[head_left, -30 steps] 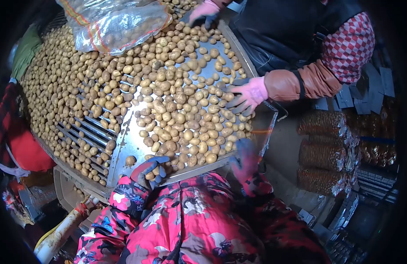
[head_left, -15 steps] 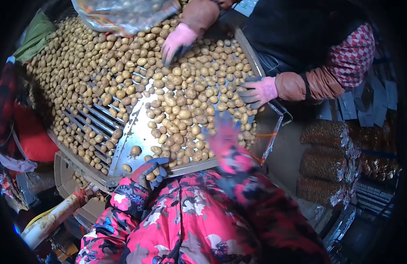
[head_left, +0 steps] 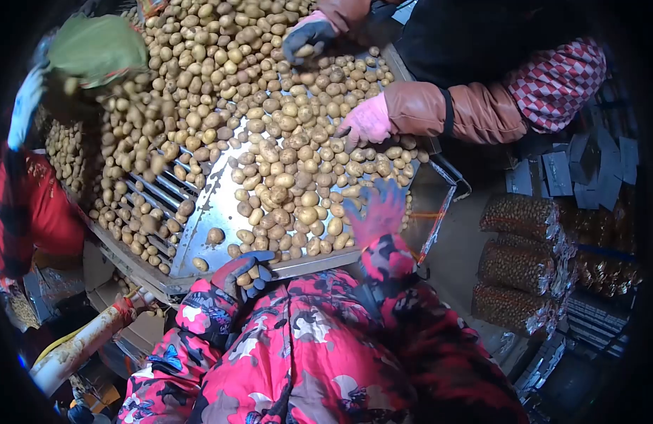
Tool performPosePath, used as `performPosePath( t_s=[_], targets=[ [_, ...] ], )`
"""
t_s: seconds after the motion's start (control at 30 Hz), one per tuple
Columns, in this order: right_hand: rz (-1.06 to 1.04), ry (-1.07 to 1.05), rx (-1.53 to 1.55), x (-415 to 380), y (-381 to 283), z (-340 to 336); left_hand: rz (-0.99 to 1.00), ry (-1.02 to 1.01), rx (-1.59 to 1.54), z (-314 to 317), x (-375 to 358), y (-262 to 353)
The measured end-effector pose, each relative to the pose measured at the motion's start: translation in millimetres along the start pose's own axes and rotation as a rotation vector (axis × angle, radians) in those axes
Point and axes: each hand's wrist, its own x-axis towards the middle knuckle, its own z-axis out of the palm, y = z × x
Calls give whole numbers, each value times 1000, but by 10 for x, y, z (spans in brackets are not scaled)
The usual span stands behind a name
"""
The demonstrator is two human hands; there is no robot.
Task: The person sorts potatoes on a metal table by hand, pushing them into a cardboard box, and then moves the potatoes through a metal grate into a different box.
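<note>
My left hand (head_left: 240, 274), in a red and blue work glove, is curled around potatoes (head_left: 244, 279) at the near rim of the metal sorting table (head_left: 309, 267). My right hand (head_left: 378, 213), gloved the same way, is spread open at the table's near right side, fingertips at the edge of the spread of potatoes (head_left: 291, 180). Across from me a co-worker's pink-gloved hand (head_left: 369, 121) reaches onto the potatoes. The same person's other hand (head_left: 311, 39) grips a potato.
At the left, another person's gloved hand (head_left: 26, 106) is beside a green bag (head_left: 97, 51), with blurred potatoes tumbling below it. Metal bars (head_left: 157, 192) form a grate left of the smooth plate. Filled mesh sacks (head_left: 513, 268) are stacked at the right.
The green bag has swung over the heap and potatoes spill. The clear plastic bag has left view. The co-worker's nearer hand moved left; the other picked up a potato. My right hand shifted slightly right.
</note>
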Motion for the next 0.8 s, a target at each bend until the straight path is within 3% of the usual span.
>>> performPosePath(
  t_s=[0.03,0.13,0.27,0.43,0.53,0.57,0.67,0.7,0.8],
  targets=[
    [28,61,-120,61,91,74,-2,2,-4,18,3,-7],
    [-9,-67,-262,363,57,170,-15,-4,60,93,7,56],
    [42,-110,-222,471,118,323,-32,-70,92,69,29,109],
    [52,105,312,147,28,70,-36,-163,-102,63,-21,108],
    [34,85,723,-53,-248,203,-70,-89,-76,174,-69,190],
    [-90,11,714,-73,-441,99,65,-180,9,162,-1,131],
    [-417,-171,613,-202,-1000,-135,-22,-141,-251,351,36,174],
    [-520,-223,563,-217,-1103,-168,42,-178,-338,369,62,138],
    [-566,-209,587,-113,-1116,-238,-15,29,-273,387,8,179]
  ],
)
